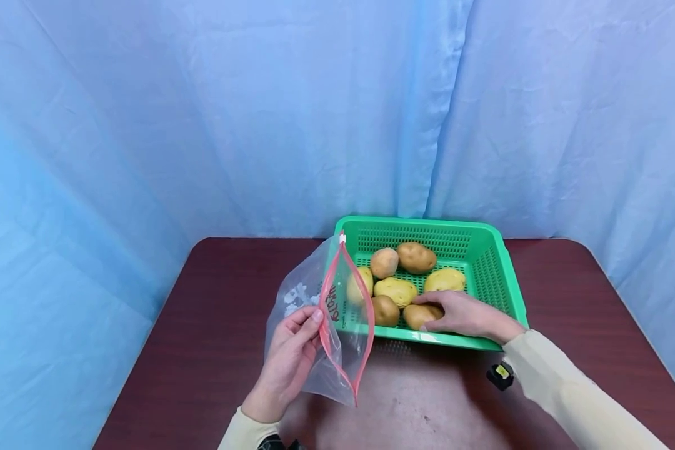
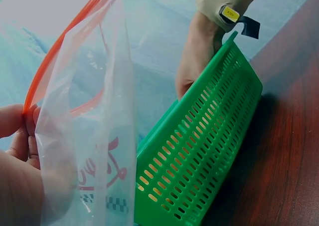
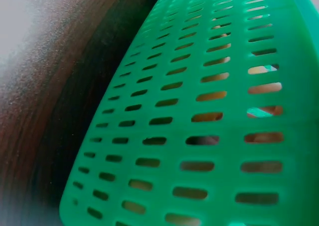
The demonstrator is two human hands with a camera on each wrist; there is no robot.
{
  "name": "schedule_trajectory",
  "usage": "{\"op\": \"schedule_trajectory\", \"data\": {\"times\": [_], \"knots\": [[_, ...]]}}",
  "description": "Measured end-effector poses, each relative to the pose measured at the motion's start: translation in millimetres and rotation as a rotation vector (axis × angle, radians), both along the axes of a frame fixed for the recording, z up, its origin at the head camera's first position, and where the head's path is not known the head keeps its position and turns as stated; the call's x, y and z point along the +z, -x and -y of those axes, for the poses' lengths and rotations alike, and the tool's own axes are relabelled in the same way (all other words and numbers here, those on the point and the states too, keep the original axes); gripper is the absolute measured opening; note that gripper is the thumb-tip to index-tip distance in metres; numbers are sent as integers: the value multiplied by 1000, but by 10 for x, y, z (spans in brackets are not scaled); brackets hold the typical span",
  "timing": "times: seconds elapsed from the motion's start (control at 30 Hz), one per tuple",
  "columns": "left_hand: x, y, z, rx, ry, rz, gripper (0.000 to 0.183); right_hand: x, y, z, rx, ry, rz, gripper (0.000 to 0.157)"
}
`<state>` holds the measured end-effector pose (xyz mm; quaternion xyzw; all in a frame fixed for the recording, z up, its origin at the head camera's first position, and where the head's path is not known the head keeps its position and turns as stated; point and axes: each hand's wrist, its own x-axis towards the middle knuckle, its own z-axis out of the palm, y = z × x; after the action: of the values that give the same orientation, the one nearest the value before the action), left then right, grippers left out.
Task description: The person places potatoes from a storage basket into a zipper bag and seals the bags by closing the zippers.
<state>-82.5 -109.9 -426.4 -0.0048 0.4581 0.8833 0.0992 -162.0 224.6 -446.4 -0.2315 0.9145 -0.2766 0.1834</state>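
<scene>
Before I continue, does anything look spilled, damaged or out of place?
Nothing stands out. The visible potatoes lie in the green basket, with none spilled on the visible table. The left hand holds the clear bag, its mouth open; no tear shows.

Head view: you look forward and down from above the near side of the table (image 1: 169,375), far enough back to take in both far corners and the curtain (image 1: 292,125) behind. Left wrist view: from beside your left hand (image 1: 292,353), close to the bag (image 2: 94,131), you look past it toward the basket (image 2: 214,136), the table slanting at right. Right wrist view: very near, the basket's slotted wall (image 3: 169,128) fills most of the frame. All three share basket and table; head and left wrist also share the bag and your right hand (image 1: 464,312).
</scene>
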Motion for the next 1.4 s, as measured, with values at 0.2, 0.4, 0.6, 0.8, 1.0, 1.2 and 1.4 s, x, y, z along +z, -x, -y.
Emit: {"op": "schedule_trajectory", "data": {"times": [0.2,0.4,0.6,0.8,1.0,1.2,1.4], "knots": [[-7,0,16,-1,-25,-16,20,-30,63,13,36,6,-20,47],[-14,3,16,-3,-45,-19,20,7,36,-64,-25,65,8,50],[-4,15,2,10,-45,-6,22,210,-26,-161,-152,156,-23,57],[26,20,3,36,-46,10,21,474,-162,-169,-240,338,-2,56],[29,41,-1,50,-68,5,21,643,-291,-59,-289,483,6,54],[50,62,-24,65,-71,15,19,733,-423,115,-315,581,-63,51],[73,64,-31,90,-66,30,16,772,-526,335,-326,678,-98,49]]}}
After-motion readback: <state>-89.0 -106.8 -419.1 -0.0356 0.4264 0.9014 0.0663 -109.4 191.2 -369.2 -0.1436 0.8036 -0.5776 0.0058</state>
